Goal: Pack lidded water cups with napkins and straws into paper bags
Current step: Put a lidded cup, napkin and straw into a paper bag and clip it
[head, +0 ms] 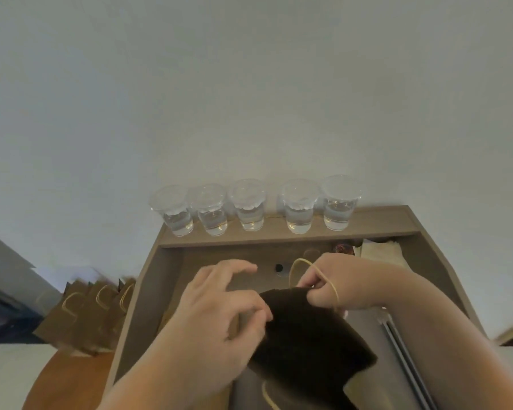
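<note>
A dark brown paper bag (311,329) lies low over the desk, its mouth toward the wall. My right hand (335,284) pinches the bag's top edge, with the tan cord handle (311,266) looped over its fingers. My left hand (219,303) pinches the bag's left edge between thumb and forefinger. Several clear lidded cups of water (251,204) stand in a row on the raised back ledge. Pale napkins (379,251) lie at the back right of the desk. I see no straws.
A stack of flat brown paper bags (89,309) leans on a round wooden surface left of the desk. A small dark cable hole (279,267) sits in the desk top. A closed grey laptop edge (403,359) runs along the right. The wall rises just behind the cups.
</note>
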{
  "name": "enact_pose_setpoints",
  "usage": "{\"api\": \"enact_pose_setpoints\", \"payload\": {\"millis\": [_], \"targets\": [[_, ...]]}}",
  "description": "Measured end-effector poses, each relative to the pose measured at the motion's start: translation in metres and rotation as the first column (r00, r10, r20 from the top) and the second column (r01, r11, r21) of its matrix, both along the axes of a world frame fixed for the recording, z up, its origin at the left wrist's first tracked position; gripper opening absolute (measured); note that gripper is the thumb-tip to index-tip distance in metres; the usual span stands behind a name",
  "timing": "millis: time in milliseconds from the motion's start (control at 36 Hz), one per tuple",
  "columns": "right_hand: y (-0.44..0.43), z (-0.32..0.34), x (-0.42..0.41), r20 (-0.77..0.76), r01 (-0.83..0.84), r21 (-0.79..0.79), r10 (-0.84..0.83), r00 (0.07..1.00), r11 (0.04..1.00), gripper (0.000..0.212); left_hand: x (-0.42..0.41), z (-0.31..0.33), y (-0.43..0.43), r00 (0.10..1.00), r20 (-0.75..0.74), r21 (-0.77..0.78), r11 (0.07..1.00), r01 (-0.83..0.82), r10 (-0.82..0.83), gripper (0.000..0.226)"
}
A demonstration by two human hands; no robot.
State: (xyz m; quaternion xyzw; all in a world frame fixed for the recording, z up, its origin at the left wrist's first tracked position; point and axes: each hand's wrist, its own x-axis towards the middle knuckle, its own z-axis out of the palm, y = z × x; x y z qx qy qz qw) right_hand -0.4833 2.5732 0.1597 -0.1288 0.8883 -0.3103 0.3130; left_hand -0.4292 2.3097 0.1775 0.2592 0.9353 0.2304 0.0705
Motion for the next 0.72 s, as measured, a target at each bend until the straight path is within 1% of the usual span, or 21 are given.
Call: {"api": "enact_pose_setpoints", "payload": {"millis": [56,111,167,194,250,306,333,361,389,417,444,472,500,528,583,611,639,667,722], "targets": [[-0.002,-0.001,-0.007,0.012,-0.049,0.018,0.049,0.999,0.999,0.019,-0.008,-0.015,0.014,0.997,0.075,-0.108,0.994,0.011,-0.003,0.031],[-0.003,-0.003,-0.011,0.026,-0.088,0.018,0.088,0.996,0.996,0.017,-0.015,-0.03,0.027,0.996,0.09,-0.208,0.978,0.005,0.014,0.035],[-0.002,-0.008,-0.013,0.036,-0.107,-0.01,0.107,0.994,0.994,0.015,-0.02,-0.044,0.032,0.996,0.073,-0.225,0.974,-0.026,0.044,0.04],[0.0,-0.011,-0.014,0.039,-0.111,-0.017,0.111,0.993,0.994,0.014,-0.022,-0.05,0.032,0.994,0.091,-0.218,0.975,-0.033,0.054,0.045],[0.008,-0.018,-0.018,0.043,-0.128,-0.015,0.128,0.991,0.992,0.009,-0.025,-0.059,0.031,0.988,0.147,-0.205,0.979,-0.013,0.044,0.063],[0.021,-0.019,-0.023,-0.029,-0.121,-0.01,0.121,0.992,0.993,0.019,-0.024,-0.063,0.031,0.983,0.179,-0.21,0.978,-0.011,0.049,0.083],[0.029,-0.017,-0.028,-0.102,-0.081,-0.03,0.077,0.992,0.996,0.023,-0.023,-0.063,0.032,0.98,0.19,-0.207,0.978,-0.025,0.066,0.09],[0.038,-0.014,-0.034,-0.2,-0.005,-0.084,-0.012,0.98,0.996,0.023,-0.023,-0.064,0.032,0.973,0.212,-0.196,0.979,-0.052,0.094,0.097],[0.047,-0.009,-0.041,-0.307,0.093,-0.174,-0.143,0.941,0.98,0.019,-0.023,-0.065,0.034,0.966,0.232,-0.188,0.979,-0.073,0.117,0.104],[0.056,-0.002,-0.049,-0.407,0.196,-0.28,-0.301,0.862,0.94,0.015,-0.023,-0.064,0.036,0.955,0.262,-0.17,0.981,-0.096,0.138,0.11],[0.065,0.004,-0.059,-0.496,0.283,-0.37,-0.446,0.745,0.885,0.011,-0.023,-0.064,0.038,0.947,0.282,-0.154,0.982,-0.114,0.154,0.115],[0.073,0.01,-0.07,-0.563,0.355,-0.399,-0.531,0.633,0.846,0.007,-0.023,-0.063,0.04,0.941,0.295,-0.137,0.982,-0.133,0.168,0.119],[0.081,0.014,-0.082,-0.612,0.422,-0.368,-0.557,0.561,0.829,0.017,-0.023,-0.063,0.041,0.936,0.302,-0.123,0.981,-0.147,0.179,0.122],[0.088,0.015,-0.093,-0.633,0.488,-0.279,-0.541,0.554,0.827,0.041,-0.022,-0.064,0.043,0.93,0.313,-0.108,0.98,-0.165,0.191,0.123],[0.097,0.016,-0.111,-0.585,0.575,-0.077,-0.504,0.635,0.814,0.091,-0.019,-0.064,0.044,0.912,0.341,-0.079,0.974,-0.214,0.228,0.123],[0.098,0.014,-0.119,-0.54,0.587,-0.011,-0.499,0.677,0.809,0.107,-0.018,-0.064,0.044,0.904,0.349,-0.066,0.969,-0.239,0.247,0.122],[0.098,0.011,-0.125,-0.495,0.58,0.033,-0.491,0.717,0.814,0.118,-0.016,-0.063,0.044,0.898,0.352,-0.053,0.964,-0.262,0.264,0.122],[0.097,0.007,-0.13,-0.459,0.561,0.055,-0.478,0.749,0.826,0.125,-0.015,-0.064,0.044,0.893,0.354,-0.039,0.959,-0.282,0.277,0.122],[0.092,-0.003,-0.137,-0.43,0.532,0.081,-0.452,0.781,0.843,0.129,-0.012,-0.065,0.043,0.893,0.341,-0.001,0.95,-0.313,0.295,0.12]]}}
